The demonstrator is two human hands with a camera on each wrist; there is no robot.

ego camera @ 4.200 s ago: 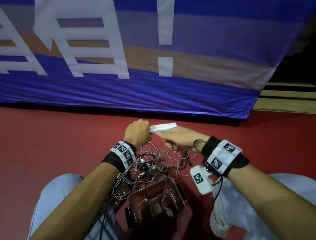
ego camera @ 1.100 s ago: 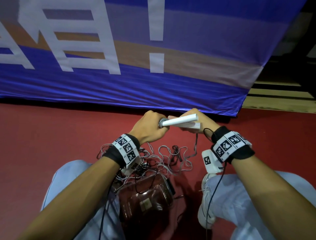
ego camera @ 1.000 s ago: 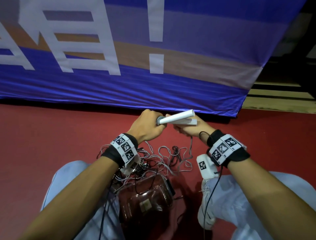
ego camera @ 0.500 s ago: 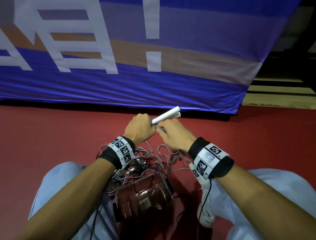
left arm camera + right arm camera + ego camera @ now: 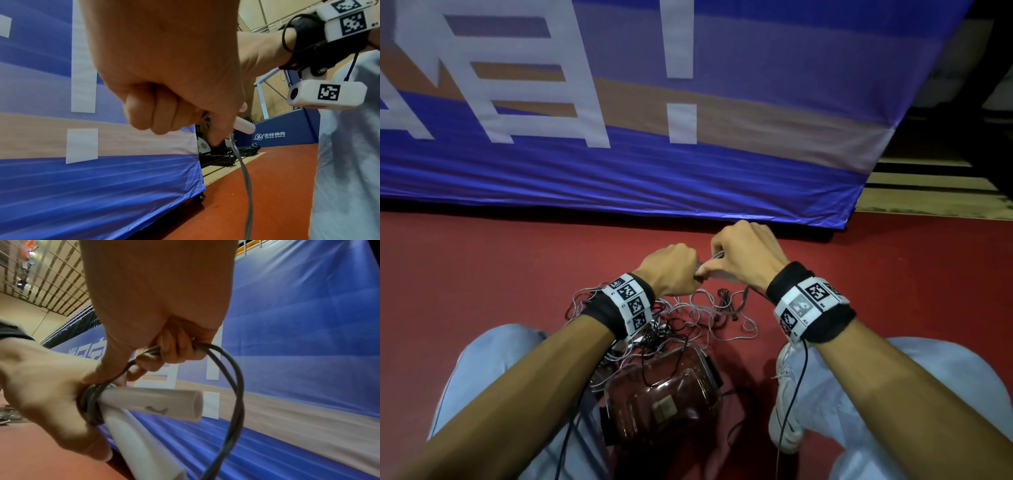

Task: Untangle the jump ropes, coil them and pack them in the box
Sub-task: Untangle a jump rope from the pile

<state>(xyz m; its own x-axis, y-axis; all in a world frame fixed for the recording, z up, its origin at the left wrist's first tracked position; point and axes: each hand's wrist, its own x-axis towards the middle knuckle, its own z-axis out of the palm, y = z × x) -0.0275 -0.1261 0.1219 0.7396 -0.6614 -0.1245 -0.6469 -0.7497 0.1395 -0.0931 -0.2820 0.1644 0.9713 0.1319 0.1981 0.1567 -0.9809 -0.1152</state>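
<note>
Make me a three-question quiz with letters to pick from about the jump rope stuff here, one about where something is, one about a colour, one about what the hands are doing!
1. Where is the clear box?
A. on the red floor between the person's legs
B. on a shelf
C. in the left hand

2. What colour are the two handles?
A. green
B. white
C. black

3. What is the right hand doing?
A. lying flat on the floor
B. waving
C. gripping a loop of grey cord

Answers:
1 A, the head view shows it on the floor by the knees.
2 B, both look white in the right wrist view.
3 C, its fingers curl round the cord, while the left hand holds the handles.
</note>
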